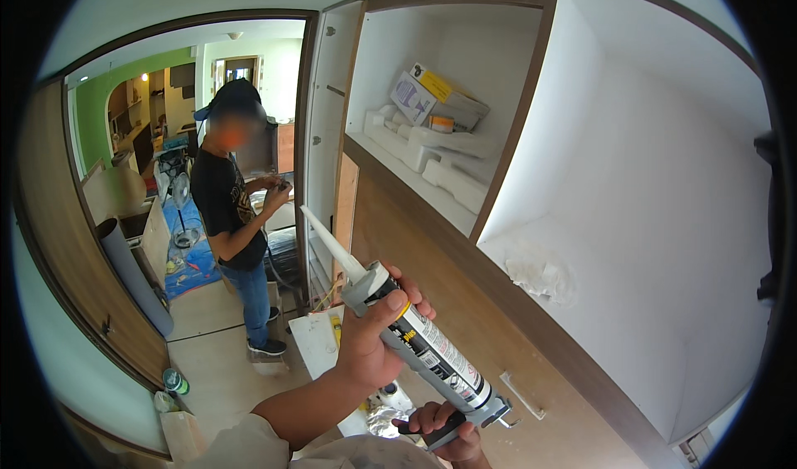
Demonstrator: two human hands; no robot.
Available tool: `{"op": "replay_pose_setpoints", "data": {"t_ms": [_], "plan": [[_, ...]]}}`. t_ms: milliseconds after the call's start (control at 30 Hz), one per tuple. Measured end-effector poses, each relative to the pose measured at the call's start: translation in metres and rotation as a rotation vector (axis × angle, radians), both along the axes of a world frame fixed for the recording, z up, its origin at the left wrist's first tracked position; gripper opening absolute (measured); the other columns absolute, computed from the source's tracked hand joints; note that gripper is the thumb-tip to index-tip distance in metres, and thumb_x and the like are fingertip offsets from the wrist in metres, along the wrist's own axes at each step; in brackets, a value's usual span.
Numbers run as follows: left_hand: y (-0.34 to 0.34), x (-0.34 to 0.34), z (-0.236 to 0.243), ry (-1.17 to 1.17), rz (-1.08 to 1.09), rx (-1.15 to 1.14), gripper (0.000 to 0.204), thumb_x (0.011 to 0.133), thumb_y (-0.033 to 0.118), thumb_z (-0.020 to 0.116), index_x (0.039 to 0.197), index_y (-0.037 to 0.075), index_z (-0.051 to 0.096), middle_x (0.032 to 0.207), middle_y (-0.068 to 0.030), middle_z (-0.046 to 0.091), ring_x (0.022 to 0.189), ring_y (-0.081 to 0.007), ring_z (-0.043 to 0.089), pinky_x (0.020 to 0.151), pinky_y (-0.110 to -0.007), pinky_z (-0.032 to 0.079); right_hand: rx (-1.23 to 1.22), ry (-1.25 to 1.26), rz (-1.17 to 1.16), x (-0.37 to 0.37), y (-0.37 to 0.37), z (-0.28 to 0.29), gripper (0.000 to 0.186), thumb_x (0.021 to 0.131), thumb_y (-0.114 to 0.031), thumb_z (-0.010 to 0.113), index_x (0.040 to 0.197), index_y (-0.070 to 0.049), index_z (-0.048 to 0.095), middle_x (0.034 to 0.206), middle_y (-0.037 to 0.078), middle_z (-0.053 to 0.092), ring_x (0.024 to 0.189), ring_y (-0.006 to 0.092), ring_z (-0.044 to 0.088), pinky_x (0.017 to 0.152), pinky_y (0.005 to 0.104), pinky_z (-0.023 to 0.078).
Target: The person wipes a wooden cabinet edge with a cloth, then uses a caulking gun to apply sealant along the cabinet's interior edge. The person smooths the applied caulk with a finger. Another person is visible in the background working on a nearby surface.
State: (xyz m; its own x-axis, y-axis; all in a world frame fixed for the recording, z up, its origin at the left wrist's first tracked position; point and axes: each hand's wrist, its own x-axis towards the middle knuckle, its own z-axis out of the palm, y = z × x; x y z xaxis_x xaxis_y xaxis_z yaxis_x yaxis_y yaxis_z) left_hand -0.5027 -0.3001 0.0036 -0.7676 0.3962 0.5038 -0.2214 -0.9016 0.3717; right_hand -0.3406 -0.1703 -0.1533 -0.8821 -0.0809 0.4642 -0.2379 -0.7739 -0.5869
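Observation:
A caulking gun (415, 375) with a sealant cartridge (444, 355) in it slants across the lower middle of the view. Its long white nozzle (330, 242) points up and to the left. My left hand (375, 336) wraps round the front of the gun and cartridge, just behind the nozzle, thumb on top. My right hand (452, 436) grips the dark handle at the rear end, low in the view. The nozzle tip touches nothing that I can see.
On the right stands a white-lined cabinet with brown edges (515, 112). Its left compartment holds boxes (448, 95) and white foam pieces (457, 178); crumpled white paper (540, 278) lies in the right one. A person (232, 212) stands in the doorway. A grey roll (133, 278) leans left.

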Motion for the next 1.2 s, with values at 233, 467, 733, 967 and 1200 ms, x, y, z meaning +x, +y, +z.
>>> {"op": "replay_pose_setpoints", "data": {"t_ms": [233,467,733,967,1200], "plan": [[0.001,-0.001,0.000,0.017,-0.311,0.197,0.036,0.095,0.021,0.073,0.124,0.013,0.054,0.099,-0.0079,0.062,0.093,-0.0229,0.063,0.088,-0.044,0.051,0.248,-0.240,-0.283,0.019,-0.015,-0.014,0.045,0.098,-0.050,0.070,0.101,-0.005,0.062,0.103,0.013,0.061,0.106,0.0319,0.058,0.106,0.0573,0.041],[0.007,0.004,-0.009,0.173,-0.406,0.176,0.040,0.088,0.014,0.073,0.120,0.012,0.049,0.097,-0.0082,0.063,0.092,-0.0230,0.064,0.091,-0.045,0.052,0.367,-0.335,-0.405,0.036,-0.015,-0.017,0.046,0.097,-0.049,0.069,0.090,-0.006,0.057,0.094,0.011,0.057,0.097,0.0285,0.054,0.097,0.0509,0.042],[0.005,0.015,-0.012,0.173,-0.383,0.153,0.042,0.086,0.010,0.075,0.119,0.013,0.049,0.098,-0.0078,0.063,0.093,-0.0230,0.064,0.094,-0.046,0.051,0.381,-0.338,-0.484,0.046,-0.011,-0.022,0.046,0.096,-0.047,0.068,0.078,-0.009,0.053,0.080,0.009,0.051,0.082,0.0261,0.052,0.085,0.0464,0.045],[0.009,0.019,-0.017,0.145,-0.371,0.132,0.042,0.088,0.010,0.076,0.121,0.013,0.050,0.098,-0.0078,0.063,0.095,-0.0228,0.063,0.094,-0.046,0.050,0.322,-0.368,-0.473,0.045,-0.009,-0.030,0.043,0.096,-0.044,0.067,0.076,-0.009,0.053,0.078,0.009,0.054,0.080,0.0266,0.055,0.083,0.0458,0.046],[0.014,0.022,-0.022,0.138,-0.335,0.090,0.038,0.088,0.012,0.073,0.118,0.014,0.051,0.097,-0.0067,0.061,0.093,-0.0233,0.064,0.093,-0.045,0.048,0.267,-0.376,-0.500,0.048,-0.007,-0.035,0.036,0.097,-0.035,0.066,0.076,-0.008,0.055,0.074,0.008,0.053,0.075,0.0264,0.055,0.079,0.0454,0.047]]}}
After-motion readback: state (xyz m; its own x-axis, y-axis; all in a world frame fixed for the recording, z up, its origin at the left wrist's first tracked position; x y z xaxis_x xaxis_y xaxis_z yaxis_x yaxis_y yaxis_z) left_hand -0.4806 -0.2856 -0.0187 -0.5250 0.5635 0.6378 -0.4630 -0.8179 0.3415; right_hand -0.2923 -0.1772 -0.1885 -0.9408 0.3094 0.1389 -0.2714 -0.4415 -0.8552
